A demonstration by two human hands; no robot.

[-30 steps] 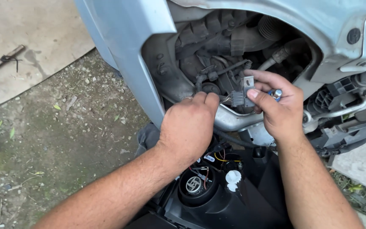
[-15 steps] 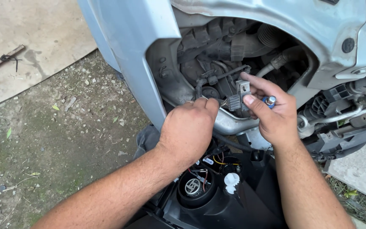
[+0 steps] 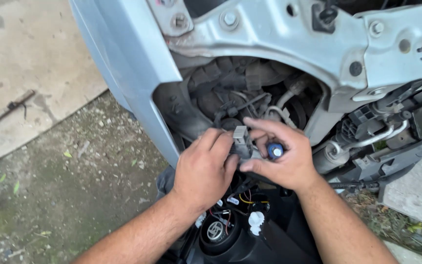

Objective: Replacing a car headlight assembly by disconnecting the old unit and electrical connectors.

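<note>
My left hand (image 3: 205, 172) and my right hand (image 3: 282, 157) meet in front of an open headlight cavity in a pale blue car body (image 3: 137, 73). Both hands pinch a grey plastic electrical connector (image 3: 241, 138) between their fingertips. My right hand also holds a small blue-capped bulb (image 3: 275, 150) against its palm. Below the hands lies the black rear of a removed headlamp unit (image 3: 230, 234), with a round cap, thin coloured wires and a white plug (image 3: 256, 220).
Black hoses and wiring (image 3: 240, 93) fill the cavity behind the hands. A bare metal bracket with bolts (image 3: 279, 34) runs above. A dark metal tool (image 3: 8, 108) lies on a concrete slab at left. Dirt ground (image 3: 74, 186) lies below.
The view has shifted, so the car body sits higher and closer. My hands have lowered slightly and drawn together on the connector; the right thumb now presses it.
</note>
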